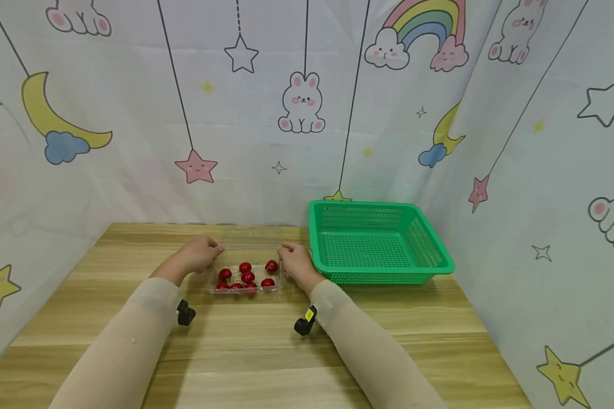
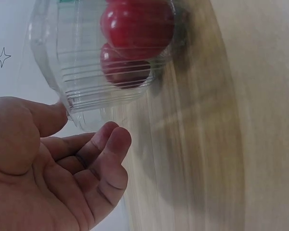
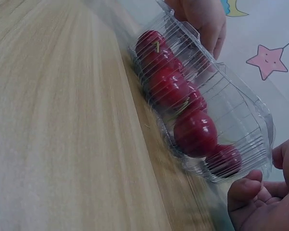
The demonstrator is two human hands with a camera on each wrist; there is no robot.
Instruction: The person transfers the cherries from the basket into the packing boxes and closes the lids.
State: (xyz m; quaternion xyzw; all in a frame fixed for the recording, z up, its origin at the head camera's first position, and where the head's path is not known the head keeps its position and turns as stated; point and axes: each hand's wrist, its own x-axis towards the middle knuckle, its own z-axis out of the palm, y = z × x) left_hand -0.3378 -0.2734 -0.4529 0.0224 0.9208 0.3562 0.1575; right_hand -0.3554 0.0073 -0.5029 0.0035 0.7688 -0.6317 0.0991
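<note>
Left hand: fingers pinch the clear lid's left corner.
Clamshell box: on the counter, cherries inside; an uneven pull may tip it.
Right hand: fingers curled on the right corner.
Green basket: just right, could be bumped.

On your wooden worktop you have a green mesh basket standing at the right, backed by a cartoon curtain of moons, stars, rabbits and a rainbow.
</note>
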